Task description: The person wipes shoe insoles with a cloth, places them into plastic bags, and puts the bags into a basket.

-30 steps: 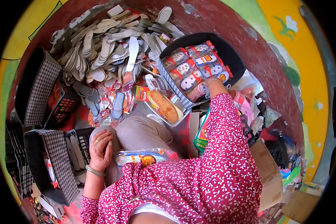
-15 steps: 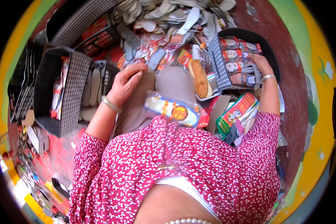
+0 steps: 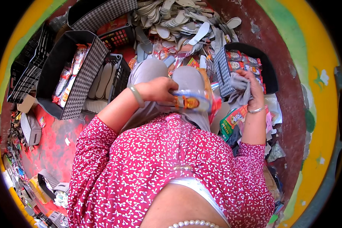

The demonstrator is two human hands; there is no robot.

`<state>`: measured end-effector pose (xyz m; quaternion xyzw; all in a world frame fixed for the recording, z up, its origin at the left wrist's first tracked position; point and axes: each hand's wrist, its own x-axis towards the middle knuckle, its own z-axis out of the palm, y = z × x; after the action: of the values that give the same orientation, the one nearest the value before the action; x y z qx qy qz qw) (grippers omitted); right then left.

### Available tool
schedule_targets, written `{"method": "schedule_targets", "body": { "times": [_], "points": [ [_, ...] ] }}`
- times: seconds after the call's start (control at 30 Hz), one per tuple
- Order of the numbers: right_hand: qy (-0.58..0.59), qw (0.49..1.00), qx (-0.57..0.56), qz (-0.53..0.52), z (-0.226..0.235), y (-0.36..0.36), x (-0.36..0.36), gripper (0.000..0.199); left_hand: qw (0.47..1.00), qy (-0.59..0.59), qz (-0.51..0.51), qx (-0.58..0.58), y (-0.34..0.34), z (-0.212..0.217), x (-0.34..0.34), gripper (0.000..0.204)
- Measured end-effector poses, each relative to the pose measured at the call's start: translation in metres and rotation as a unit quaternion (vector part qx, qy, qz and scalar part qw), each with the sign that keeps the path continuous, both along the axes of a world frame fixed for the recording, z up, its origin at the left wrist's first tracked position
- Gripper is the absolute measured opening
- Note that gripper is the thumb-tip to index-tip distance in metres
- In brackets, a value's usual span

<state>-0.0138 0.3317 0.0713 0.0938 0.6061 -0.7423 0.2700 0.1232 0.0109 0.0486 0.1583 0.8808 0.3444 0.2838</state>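
- The person sits on the floor, knees pointing to twelve o'clock, with a clear plastic packet (image 3: 190, 102) lying across the lap, just below the grey-trousered knees.
- The left hand (image 3: 155, 89) rests on the packet's left end; its fingers curl down over the wrapper, pressed together, gripping it against the thigh.
- The right hand (image 3: 252, 85), out at about two o'clock from the lap, has its fingers bunched around a soft grey cloth-like piece (image 3: 237, 91), which droops limp below the grip. It hangs at the near rim of a black bin (image 3: 269, 76) filled with more printed packets.
- The packet looks light and a bit floppy: thin glossy film around a flat insert, so I judge it slippery and prone to crinkle. Holding it by one end, as the left hand does, lets the far end sag; a hold nearer the middle, thumb on top, would steady it better.
- The grey piece looks soft and light, with nothing fragile about it; any pinch will carry it.
- At ten o'clock stands a checked-sided black box (image 3: 74, 74) holding packets, with a dark crate (image 3: 116, 74) of pale insoles beside it.
- At twelve o'clock a loose heap of grey insoles (image 3: 178, 19) spreads over the red floor (image 3: 53, 144).
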Motion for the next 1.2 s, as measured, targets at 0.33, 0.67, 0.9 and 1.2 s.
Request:
{"method": "schedule_targets", "body": {
  "times": [0.33,0.67,0.9,1.2],
  "points": [
    [0.181,0.956,-0.227,0.045,0.042,-0.048,0.010,0.045,0.590,-0.216,0.269,0.730,-0.025,-0.020,0.025,0.073],
    [0.609,0.765,0.170,0.120,-0.008,-0.197,0.038,0.038,0.603,-0.129,0.316,0.721,0.001,0.014,0.030,0.085],
    [0.676,0.686,0.148,0.225,0.008,-0.189,0.106,0.042,0.457,-0.131,0.352,0.806,-0.009,0.001,0.027,0.071],
    [0.670,0.717,0.168,0.093,0.018,-0.189,0.030,0.042,0.575,-0.144,0.250,0.766,0.007,0.015,0.027,0.100]
  ]
}}
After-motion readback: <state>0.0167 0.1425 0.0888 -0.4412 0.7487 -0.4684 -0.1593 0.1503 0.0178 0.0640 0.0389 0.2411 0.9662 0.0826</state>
